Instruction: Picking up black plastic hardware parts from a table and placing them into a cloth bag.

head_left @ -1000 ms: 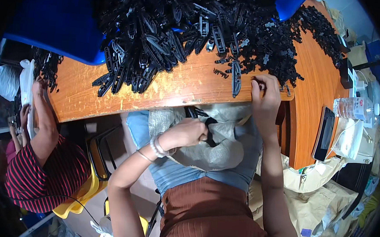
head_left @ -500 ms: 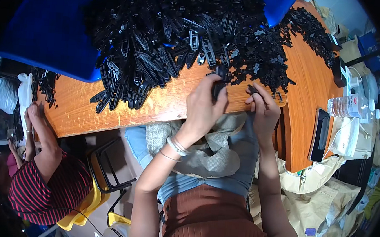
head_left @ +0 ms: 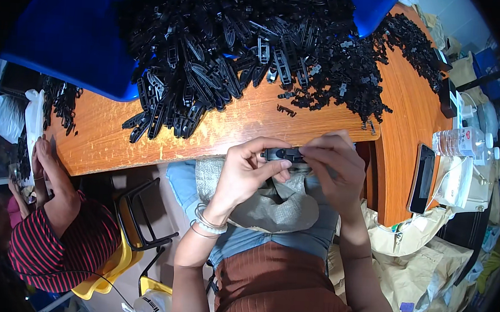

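My left hand (head_left: 244, 170) grips a black plastic part (head_left: 279, 154) between thumb and fingers, above my lap at the table's front edge. My right hand (head_left: 339, 165) meets its right end, with fingers pinched together there; whatever small thing they hold is hidden by the fingers. Beyond my hands lies a big heap of long black plastic parts (head_left: 195, 74) on the wooden table. To its right spreads a pile of small black clips (head_left: 348, 76). One loose small clip (head_left: 286, 110) lies apart, near the pile's front edge.
A blue bin (head_left: 66, 44) stands behind the heap at left. On the right are a phone (head_left: 422, 178), a water bottle (head_left: 457, 141) and brown paper bags (head_left: 416, 272). A grey cloth (head_left: 281, 207) covers my lap. Another person in stripes (head_left: 62, 235) sits at left.
Both hands have drawn back from the piles toward my lap and come together. The black part has turned from upright to lying sideways between them.
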{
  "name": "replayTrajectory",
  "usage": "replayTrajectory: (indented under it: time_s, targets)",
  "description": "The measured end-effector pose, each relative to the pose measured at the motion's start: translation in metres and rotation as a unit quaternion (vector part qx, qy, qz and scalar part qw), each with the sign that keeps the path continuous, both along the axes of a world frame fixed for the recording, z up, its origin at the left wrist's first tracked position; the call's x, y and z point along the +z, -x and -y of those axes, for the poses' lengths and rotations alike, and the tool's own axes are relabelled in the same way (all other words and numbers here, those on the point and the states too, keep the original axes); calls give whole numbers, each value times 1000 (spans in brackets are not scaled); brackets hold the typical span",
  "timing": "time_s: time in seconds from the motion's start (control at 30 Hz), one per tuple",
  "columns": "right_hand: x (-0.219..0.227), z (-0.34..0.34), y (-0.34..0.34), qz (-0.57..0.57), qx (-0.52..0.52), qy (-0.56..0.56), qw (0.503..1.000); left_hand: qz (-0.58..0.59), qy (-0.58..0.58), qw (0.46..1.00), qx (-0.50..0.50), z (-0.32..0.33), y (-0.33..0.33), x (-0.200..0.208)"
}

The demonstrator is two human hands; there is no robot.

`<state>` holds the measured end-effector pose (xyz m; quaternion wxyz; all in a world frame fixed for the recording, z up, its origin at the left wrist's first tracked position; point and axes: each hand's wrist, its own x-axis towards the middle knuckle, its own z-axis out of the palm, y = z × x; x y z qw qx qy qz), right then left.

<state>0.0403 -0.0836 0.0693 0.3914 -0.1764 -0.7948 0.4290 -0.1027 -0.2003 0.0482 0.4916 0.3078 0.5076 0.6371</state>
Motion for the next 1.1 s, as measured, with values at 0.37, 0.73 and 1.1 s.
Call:
replayTrajectory:
  time_s: [0.37, 0.73, 1.1]
  targets:
    - [-5, 6, 2, 45, 28, -7, 999, -84, -10, 993, 82, 4, -2, 14]
    - [-33, 7, 16, 241, 185, 22, 952, -367, 52, 919, 136, 52, 21, -10]
    - [-196, 37, 88, 602, 413, -252, 635, -496, 197, 792, 296, 117, 5, -62]
